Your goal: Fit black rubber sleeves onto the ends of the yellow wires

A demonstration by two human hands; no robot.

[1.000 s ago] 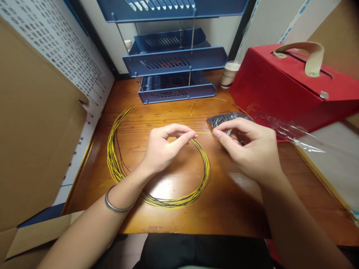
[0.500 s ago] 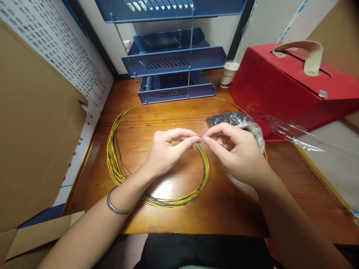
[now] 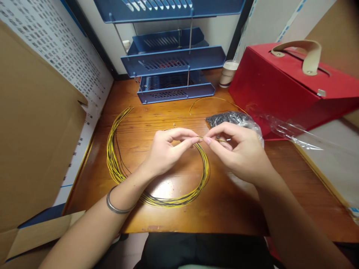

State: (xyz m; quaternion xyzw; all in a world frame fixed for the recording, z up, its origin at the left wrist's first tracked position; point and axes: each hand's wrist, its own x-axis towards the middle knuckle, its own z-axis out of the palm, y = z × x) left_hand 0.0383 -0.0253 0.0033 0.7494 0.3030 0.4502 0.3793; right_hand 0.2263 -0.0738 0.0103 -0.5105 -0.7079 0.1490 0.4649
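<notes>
While the left hand (image 3: 167,150) and right hand (image 3: 241,156) pinch the thin wire (image 3: 223,140) between them above the counter (image 3: 235,209), it looks light, springy and probably slippery; since it could kink, 2 close-set fingertip grips should suit it better than a fist.

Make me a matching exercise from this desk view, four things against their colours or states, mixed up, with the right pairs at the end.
1. Wire bundle
2. Box with handle
3. Stacked trays
4. Both hands

A. Red
B. Pinching a thin wire
C. Yellow and black
D. Blue

Pairs: 1-C, 2-A, 3-D, 4-B
</notes>
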